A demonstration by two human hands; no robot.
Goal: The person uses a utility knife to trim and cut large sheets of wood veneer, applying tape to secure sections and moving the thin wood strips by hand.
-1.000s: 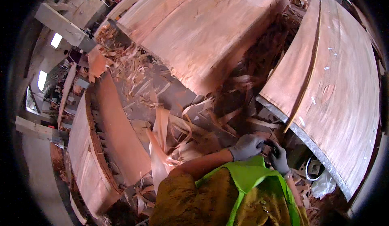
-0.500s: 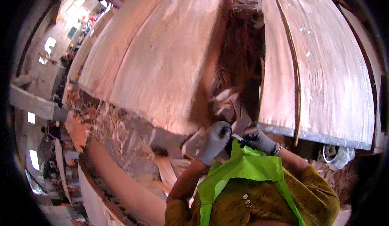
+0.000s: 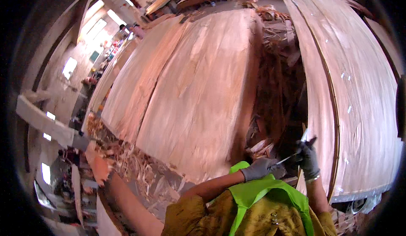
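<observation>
My left hand [image 3: 259, 168], in a grey glove, is closed in front of the green apron [image 3: 270, 190]. From its fingers a thin white strip [image 3: 286, 159] stretches to my right hand [image 3: 308, 162]. That hand, in a darker grey glove, pinches the strip's other end with one finger poking out. A short whitish piece [image 3: 305, 135] stands up above its fingertips, by the near left edge of the right-hand stack of veneer sheets [image 3: 363, 109]. Whatever else the left palm holds is hidden.
Left of a dark gap full of shavings [image 3: 277, 88] lies another stack of veneer sheets [image 3: 198, 96]. Small white bits [image 3: 349, 109] dot the right stack, beside a long dark seam. Wood scraps [image 3: 141, 172] cover the floor. People [image 3: 131, 30] are far off at upper left.
My hands have moved apart, the right one rising and going right toward the right-hand stack. The strip now spans the space between them. The whole view has shifted.
</observation>
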